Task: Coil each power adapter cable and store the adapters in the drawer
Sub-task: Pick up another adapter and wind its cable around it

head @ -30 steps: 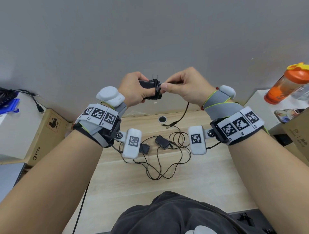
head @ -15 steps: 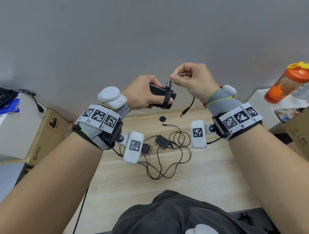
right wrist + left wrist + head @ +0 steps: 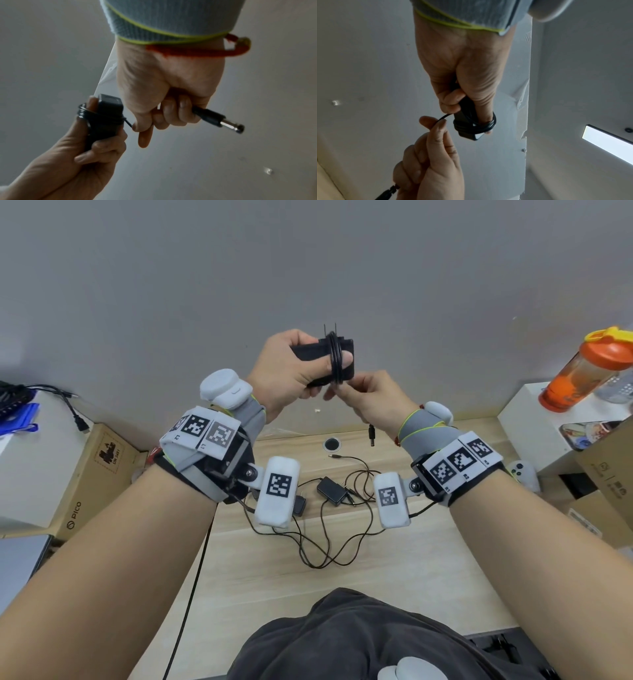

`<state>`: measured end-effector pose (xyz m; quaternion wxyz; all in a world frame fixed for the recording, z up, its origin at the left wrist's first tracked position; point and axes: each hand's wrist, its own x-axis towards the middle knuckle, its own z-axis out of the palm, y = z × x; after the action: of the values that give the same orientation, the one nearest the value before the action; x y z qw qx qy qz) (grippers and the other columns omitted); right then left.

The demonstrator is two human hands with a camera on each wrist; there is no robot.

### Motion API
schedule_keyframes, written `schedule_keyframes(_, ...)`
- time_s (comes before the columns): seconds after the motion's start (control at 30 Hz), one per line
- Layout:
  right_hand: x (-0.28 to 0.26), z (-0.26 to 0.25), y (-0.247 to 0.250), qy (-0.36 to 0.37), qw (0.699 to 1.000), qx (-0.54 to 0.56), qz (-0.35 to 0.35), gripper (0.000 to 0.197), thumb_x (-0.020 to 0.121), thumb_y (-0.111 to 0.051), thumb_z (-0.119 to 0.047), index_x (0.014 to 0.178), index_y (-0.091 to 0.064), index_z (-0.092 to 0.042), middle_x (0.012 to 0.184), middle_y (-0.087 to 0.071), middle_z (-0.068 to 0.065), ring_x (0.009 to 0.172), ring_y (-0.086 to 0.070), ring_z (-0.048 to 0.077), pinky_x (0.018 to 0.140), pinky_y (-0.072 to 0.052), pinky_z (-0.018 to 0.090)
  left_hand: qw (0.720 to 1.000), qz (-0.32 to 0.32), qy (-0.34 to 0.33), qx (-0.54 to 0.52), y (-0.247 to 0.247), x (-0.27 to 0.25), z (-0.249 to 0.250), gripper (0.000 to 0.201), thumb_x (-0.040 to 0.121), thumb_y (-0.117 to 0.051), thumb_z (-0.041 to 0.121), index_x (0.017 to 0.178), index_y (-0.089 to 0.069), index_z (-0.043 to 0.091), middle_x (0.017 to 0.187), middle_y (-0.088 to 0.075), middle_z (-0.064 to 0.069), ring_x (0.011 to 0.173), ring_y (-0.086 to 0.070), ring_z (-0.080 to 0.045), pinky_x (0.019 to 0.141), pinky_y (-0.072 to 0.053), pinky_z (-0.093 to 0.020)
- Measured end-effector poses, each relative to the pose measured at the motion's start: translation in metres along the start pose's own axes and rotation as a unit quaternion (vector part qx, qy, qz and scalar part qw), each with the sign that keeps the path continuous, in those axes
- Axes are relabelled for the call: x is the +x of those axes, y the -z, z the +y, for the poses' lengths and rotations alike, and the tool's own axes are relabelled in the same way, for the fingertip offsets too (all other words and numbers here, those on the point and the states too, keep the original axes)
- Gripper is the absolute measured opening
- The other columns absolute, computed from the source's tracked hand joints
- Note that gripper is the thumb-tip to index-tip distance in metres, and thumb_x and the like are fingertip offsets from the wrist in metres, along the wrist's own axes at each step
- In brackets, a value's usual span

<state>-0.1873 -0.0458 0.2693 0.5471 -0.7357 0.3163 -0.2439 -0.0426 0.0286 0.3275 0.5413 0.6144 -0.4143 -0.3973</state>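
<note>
My left hand (image 3: 291, 368) holds a black power adapter (image 3: 310, 352) up in front of the wall, prongs pointing up. Its thin black cable (image 3: 335, 361) is wound in several turns round the adapter body and my left thumb. Just below it, my right hand (image 3: 346, 392) pinches the short free end of the cable (image 3: 442, 117). The barrel plug (image 3: 217, 120) sticks out past the right hand's curled fingers. Two more black adapters (image 3: 331, 491) (image 3: 300, 506) lie on the wooden table (image 3: 428, 577) amid a tangle of loose cables (image 3: 329, 546). No drawer is in view.
A round cable hole (image 3: 331, 444) sits at the table's back edge. A PICO cardboard box (image 3: 92, 474) stands to the left. At the right are a white stand (image 3: 527, 419) with an orange bottle (image 3: 582, 371), a white controller (image 3: 524, 474) and more boxes (image 3: 609, 474).
The left hand lifted the adapter and turned its prongs up. The right hand swung from above the adapter to below it, laying cable round it, and the hanging free end grew shorter.
</note>
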Motion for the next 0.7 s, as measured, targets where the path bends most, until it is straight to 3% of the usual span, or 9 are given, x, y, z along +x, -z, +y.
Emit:
schedule_keyframes(0.1, 0.0, 0.001, -0.003, -0.017, 0.999, -0.006, -0.036, 0.028, 0.101, -0.052, -0.029, 0.091, -0.074, -0.015, 0.053, -0.031, -0.007, 0.043, -0.023, 0.008, 0.043, -0.022, 0.017, 0.999, 0.043, 0.007, 0.003, 0.003, 0.005, -0.004, 0.041, 0.074, -0.086, 0.02, 0.086, -0.048, 0.013, 0.071, -0.062, -0.01, 0.042, -0.05, -0.013, 0.039, -0.037, -0.021)
schedule_keyframes(0.23, -0.005, -0.008, -0.003, -0.036, 0.995, -0.051, -0.076, 0.026, 0.101, -0.053, -0.023, 0.103, -0.073, -0.008, 0.054, -0.049, -0.006, 0.042, -0.039, 0.008, 0.041, -0.032, 0.017, 0.995, 0.089, 0.011, 0.04, 0.01, 0.012, -0.015, 0.044, 0.07, -0.09, 0.024, 0.085, -0.049, 0.014, 0.082, -0.062, -0.013, 0.046, -0.052, -0.013, 0.041, -0.041, -0.022)
schedule_keyframes(0.33, -0.009, -0.014, -0.004, -0.046, 0.99, -0.063, -0.116, 0.023, 0.1, -0.054, -0.019, 0.103, -0.071, -0.005, 0.059, -0.06, -0.004, 0.045, -0.048, 0.008, 0.042, -0.038, 0.018, 0.99, 0.104, 0.013, 0.097, 0.014, 0.013, -0.022, 0.047, 0.065, -0.092, 0.033, 0.083, -0.052, 0.018, 0.086, -0.065, -0.007, 0.056, -0.059, -0.019, 0.048, -0.049, -0.028)
schedule_keyframes(0.43, -0.011, -0.023, -0.002, -0.05, 0.988, -0.036, -0.145, 0.02, 0.098, -0.056, -0.009, 0.102, -0.065, 0.008, 0.064, -0.067, 0.002, 0.047, -0.052, 0.012, 0.045, -0.043, 0.022, 0.983, 0.106, 0.011, 0.152, 0.016, 0.013, -0.026, 0.049, 0.062, -0.092, 0.039, 0.082, -0.051, 0.022, 0.087, -0.067, -0.006, 0.051, -0.06, -0.023, 0.048, -0.049, -0.031)
schedule_keyframes(0.57, -0.011, -0.042, 0.006, -0.051, 0.991, 0.026, -0.118, 0.02, 0.092, -0.052, 0.004, 0.109, -0.063, 0.006, 0.072, -0.069, 0.014, 0.051, -0.061, 0.019, 0.049, -0.048, 0.022, 0.972, 0.106, 0.011, 0.21, 0.018, 0.014, -0.028, 0.043, 0.068, -0.089, 0.028, 0.092, -0.056, 0.018, 0.094, -0.068, -0.009, 0.051, -0.066, -0.023, 0.041, -0.05, -0.027)
schedule_keyframes(0.7, -0.006, -0.051, 0.015, -0.017, 0.993, 0.082, -0.088, 0.011, 0.096, -0.052, 0.001, 0.1, -0.062, 0.0, 0.081, -0.072, 0.015, 0.065, -0.068, 0.019, 0.06, -0.054, 0.021, 0.976, 0.063, 0.013, 0.208, 0.016, 0.011, -0.032, 0.037, 0.073, -0.085, 0.022, 0.104, -0.064, 0.02, 0.089, -0.07, -0.009, 0.049, -0.063, -0.019, 0.045, -0.051, -0.027)
